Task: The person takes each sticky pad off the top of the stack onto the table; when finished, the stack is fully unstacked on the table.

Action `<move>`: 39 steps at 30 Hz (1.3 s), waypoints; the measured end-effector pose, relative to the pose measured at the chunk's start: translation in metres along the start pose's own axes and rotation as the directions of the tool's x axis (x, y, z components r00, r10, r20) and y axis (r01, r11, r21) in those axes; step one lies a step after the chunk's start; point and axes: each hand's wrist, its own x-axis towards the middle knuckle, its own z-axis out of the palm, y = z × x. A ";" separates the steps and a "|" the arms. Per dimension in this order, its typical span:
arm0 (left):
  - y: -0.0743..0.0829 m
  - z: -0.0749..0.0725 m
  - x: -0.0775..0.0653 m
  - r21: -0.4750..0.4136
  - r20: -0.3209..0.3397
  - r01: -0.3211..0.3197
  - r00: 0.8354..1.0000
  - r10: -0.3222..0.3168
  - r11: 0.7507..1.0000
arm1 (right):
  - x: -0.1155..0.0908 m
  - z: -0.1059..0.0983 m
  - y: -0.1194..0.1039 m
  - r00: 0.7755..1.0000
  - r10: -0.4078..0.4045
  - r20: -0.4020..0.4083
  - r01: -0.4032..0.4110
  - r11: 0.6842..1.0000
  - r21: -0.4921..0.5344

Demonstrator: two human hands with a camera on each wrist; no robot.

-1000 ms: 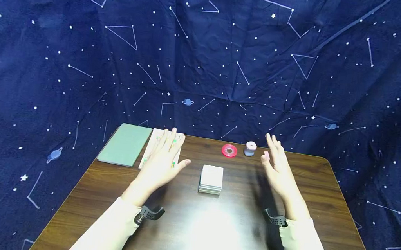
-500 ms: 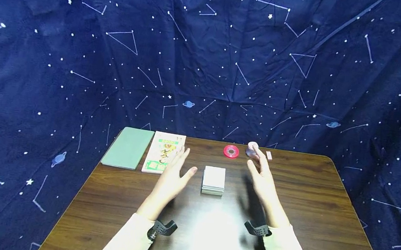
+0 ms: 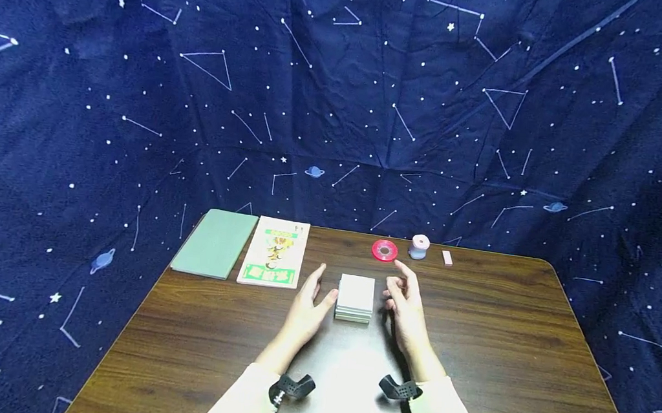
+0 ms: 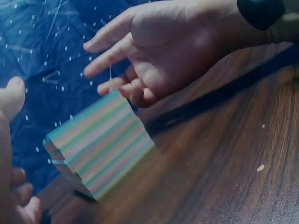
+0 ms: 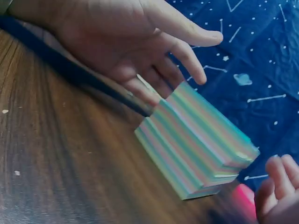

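Observation:
A square stack of note paper [image 3: 356, 294] with a white top stands on the table between my two hands. Pastel stripes run along the sides of the stack [image 4: 103, 144] in the left wrist view. My left hand [image 3: 302, 311] is beside its left side, fingers extended forward and thumb close to the edge. To its right is my right hand [image 3: 410, 313], index finger reaching forward and the other fingers loosely bent. Neither hand holds anything. In the right wrist view, the left hand's fingers come right up to the stack [image 5: 196, 140].
Along the back of the wooden table [image 3: 490, 336] lie a red ring-shaped reel [image 3: 384, 250], a small pink-and-blue spool-shaped thing [image 3: 418, 246] and a small pink block [image 3: 447, 258]. A green notebook [image 3: 214, 243] and an illustrated booklet [image 3: 274, 252] lie back left. A starry blue cloth [image 3: 339, 103] hangs behind.
Both hands have moved inward and lower, from wide apart to either side of the paper stack. The booklet, spool and pink block are now uncovered. The stack stays in place.

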 end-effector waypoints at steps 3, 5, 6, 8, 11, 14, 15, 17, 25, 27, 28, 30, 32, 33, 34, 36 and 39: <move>-0.008 0.008 -0.004 -0.107 0.030 0.003 1.000 0.000 0.994 | -0.003 0.000 0.010 0.998 -0.010 0.068 0.007 0.999 0.052; -0.011 0.012 -0.006 -0.130 0.046 0.001 0.999 0.005 0.992 | -0.004 -0.004 0.018 0.995 -0.008 0.099 0.001 0.997 0.074; -0.012 0.014 -0.008 -0.112 0.051 0.001 0.999 0.005 0.994 | -0.004 -0.007 0.021 0.994 -0.004 0.113 -0.005 0.997 0.079; -0.014 0.016 -0.010 -0.035 0.051 -0.006 0.999 0.008 0.999 | -0.004 -0.012 0.027 0.991 0.006 0.136 -0.018 0.996 0.084; -0.014 0.019 -0.014 0.099 0.069 -0.017 0.998 0.010 0.995 | -0.003 -0.017 0.031 0.986 0.034 0.166 -0.046 0.997 0.065; -0.013 0.019 -0.015 0.149 0.090 -0.044 0.995 0.031 0.988 | -0.002 -0.018 0.034 0.983 0.050 0.179 -0.056 0.998 0.029; -0.013 0.019 -0.014 0.153 0.098 -0.052 0.995 0.037 0.987 | -0.002 -0.018 0.034 0.983 0.050 0.179 -0.052 0.999 0.007; -0.014 0.019 -0.012 0.163 0.108 -0.071 0.993 0.053 0.984 | -0.001 -0.017 0.035 0.983 0.045 0.180 -0.037 0.998 -0.051; -0.016 0.019 -0.005 0.190 0.120 -0.123 0.988 0.101 0.974 | 0.001 -0.012 0.036 0.968 -0.026 0.249 0.085 0.970 -0.229; -0.016 0.019 -0.003 0.187 0.122 -0.124 0.987 0.103 0.975 | 0.002 -0.012 0.035 0.967 -0.033 0.251 0.091 0.970 -0.224; -0.016 0.018 -0.002 0.186 0.123 -0.126 0.987 0.104 0.975 | 0.003 -0.011 0.034 0.968 -0.032 0.249 0.088 0.972 -0.219; -0.017 0.018 -0.002 0.182 0.126 -0.119 0.987 0.097 0.976 | 0.003 -0.011 0.033 0.969 -0.026 0.246 0.079 0.975 -0.209; -0.017 0.017 -0.001 0.175 0.125 -0.108 0.988 0.087 0.979 | 0.004 -0.010 0.033 0.969 -0.013 0.246 0.065 0.976 -0.207; -0.017 0.017 -0.001 0.176 0.125 -0.105 0.989 0.084 0.979 | 0.004 -0.010 0.032 0.969 -0.004 0.245 0.058 0.976 -0.212; -0.017 0.016 -0.001 0.176 0.123 -0.101 0.989 0.080 0.979 | 0.004 -0.010 0.032 0.969 0.001 0.245 0.053 0.975 -0.216; -0.016 0.015 0.001 0.171 0.119 -0.092 0.990 0.072 0.981 | 0.006 -0.010 0.032 0.969 0.012 0.245 0.042 0.976 -0.215; -0.014 0.014 0.003 0.174 0.116 -0.097 0.990 0.078 0.980 | 0.008 -0.010 0.032 0.971 0.016 0.238 0.036 0.977 -0.212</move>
